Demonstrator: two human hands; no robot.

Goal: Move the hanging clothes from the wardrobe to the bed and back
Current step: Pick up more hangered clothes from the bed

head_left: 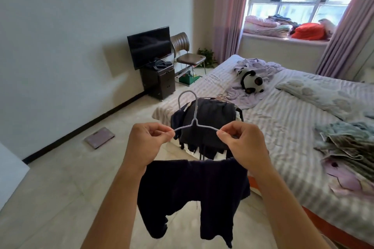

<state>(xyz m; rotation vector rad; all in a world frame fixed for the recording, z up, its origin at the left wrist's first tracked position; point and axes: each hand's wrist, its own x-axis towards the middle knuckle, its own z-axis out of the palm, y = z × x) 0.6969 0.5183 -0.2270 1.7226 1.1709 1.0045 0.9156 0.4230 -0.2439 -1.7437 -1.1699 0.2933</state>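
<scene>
I hold a thin grey wire hanger [192, 119] out in front of me. My left hand [146, 143] pinches its left arm and my right hand [242, 143] pinches its right arm. A dark navy garment [192, 194] hangs below my wrists, draped over the hanger's lower bar, which my hands hide. Beyond the hanger, a pile of dark clothes on hangers [208, 125] lies on the near corner of the bed [283, 123]. The wardrobe is out of view.
On the striped bed lie a panda plush [252, 83], a lilac sheet, a pillow [327, 95] and folded patterned fabric [348, 141]. A TV on a dark cabinet [157, 81], a chair [188, 56] and a floor scale [99, 137] stand left. Tiled floor lies below.
</scene>
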